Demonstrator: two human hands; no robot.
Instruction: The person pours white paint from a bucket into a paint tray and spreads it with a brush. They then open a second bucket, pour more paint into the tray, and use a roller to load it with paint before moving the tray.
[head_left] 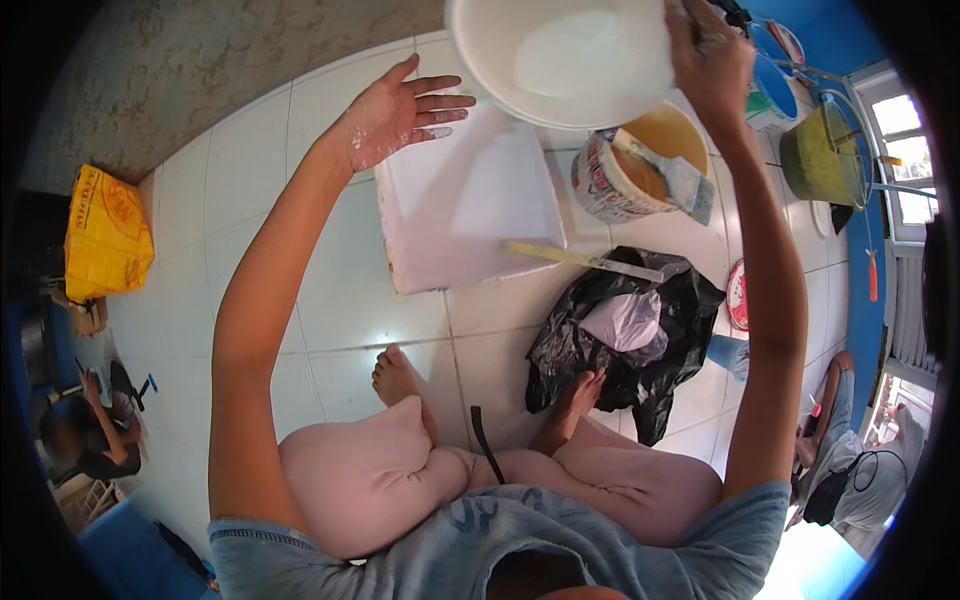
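Note:
My right hand (712,60) grips the rim of a white basin (560,60) at the top, held up and tilted, with whitish residue inside. My left hand (395,115) is open left of the basin, fingers spread, with white smears on it. Below on the tiles lies a shallow white tray (480,200) with a pale surface inside. A long flat strip (575,258), yellowish at one end, lies across its near right corner. To the right, under the basin, stands a bucket (605,190) with a scraper-like flat tool (685,185) across its mouth.
A black plastic bag (560,345) bearing a pale bag (625,320) lies by my foot. A yellow bag (108,235) stands at far left. Right are a greenish bucket (815,155), blue containers (770,95) and a red lid (737,295). People sit at left (95,435) and right (850,440).

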